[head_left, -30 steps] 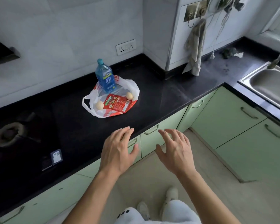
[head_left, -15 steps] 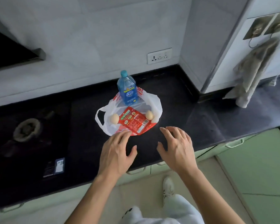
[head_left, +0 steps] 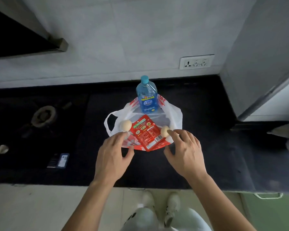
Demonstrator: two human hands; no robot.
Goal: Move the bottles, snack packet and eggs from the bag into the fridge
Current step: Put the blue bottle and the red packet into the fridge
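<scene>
The black desk (head_left: 198,147) runs along the wall. A white bag (head_left: 175,114) lies flat and open on it near the middle. To the left sits a hob (head_left: 43,114), and a small card (head_left: 63,160) lies by the front edge.

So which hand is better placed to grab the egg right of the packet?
The right hand: its fingertips already reach that egg, while the left hand sits by the other egg.

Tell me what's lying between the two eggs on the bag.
The red snack packet lies between the left egg and right egg, seen in the head view.
</scene>
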